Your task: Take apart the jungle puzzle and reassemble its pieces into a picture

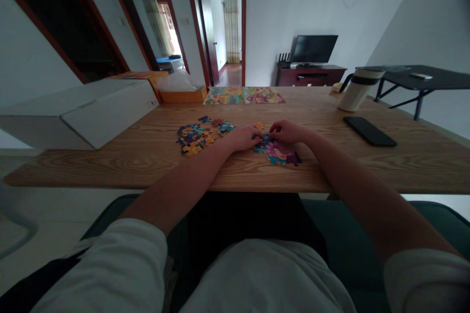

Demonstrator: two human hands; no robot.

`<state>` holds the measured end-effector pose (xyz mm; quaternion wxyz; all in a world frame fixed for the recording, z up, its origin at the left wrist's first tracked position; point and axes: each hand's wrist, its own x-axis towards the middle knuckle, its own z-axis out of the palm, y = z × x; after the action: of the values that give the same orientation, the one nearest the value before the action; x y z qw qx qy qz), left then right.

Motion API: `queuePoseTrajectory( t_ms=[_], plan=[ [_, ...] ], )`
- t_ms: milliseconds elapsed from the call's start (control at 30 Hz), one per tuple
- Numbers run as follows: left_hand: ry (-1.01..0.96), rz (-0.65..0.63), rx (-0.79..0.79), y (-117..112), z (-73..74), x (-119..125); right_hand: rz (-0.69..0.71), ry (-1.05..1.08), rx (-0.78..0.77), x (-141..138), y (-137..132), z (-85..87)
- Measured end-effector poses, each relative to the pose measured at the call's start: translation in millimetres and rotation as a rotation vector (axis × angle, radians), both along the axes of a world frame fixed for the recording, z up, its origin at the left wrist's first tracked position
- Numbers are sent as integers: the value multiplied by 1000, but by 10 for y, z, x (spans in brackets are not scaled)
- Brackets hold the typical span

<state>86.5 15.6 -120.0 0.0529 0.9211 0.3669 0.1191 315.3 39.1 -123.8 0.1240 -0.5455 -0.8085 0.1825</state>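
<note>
My left hand [242, 138] and my right hand [288, 132] rest on the wooden tabletop [323, 168], their fingertips nearly meeting above the top edge of a joined patch of jigsaw pieces [277, 151]. Whether either hand pinches a piece is hidden by the fingers. A loose heap of colourful jigsaw pieces [194, 138] lies left of my left hand. A single orange piece [259, 126] sits just beyond my fingertips. Two printed puzzle picture cards [223, 96] [262, 95] lie side by side at the far edge.
A large white cardboard box [110, 112] and an orange box [183, 94] stand at the table's left end. At the right are a cream tumbler [362, 89] and a black smartphone [369, 131]. A dark side table [422, 78] stands beyond the far right corner.
</note>
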Motion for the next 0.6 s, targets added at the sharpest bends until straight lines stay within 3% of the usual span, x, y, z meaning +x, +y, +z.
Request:
queuePoseTrajectory(
  t_ms=[100,300,600],
  plan=[
    [-6,-11,-23,22,4,-22,5,11,-12,9,-11,16],
    [-33,96,-32,43,0,-70,0,6,-34,57,-15,35],
    [10,8,-92,75,80,-150,-31,-55,-31,132,-13,74]
  ],
)
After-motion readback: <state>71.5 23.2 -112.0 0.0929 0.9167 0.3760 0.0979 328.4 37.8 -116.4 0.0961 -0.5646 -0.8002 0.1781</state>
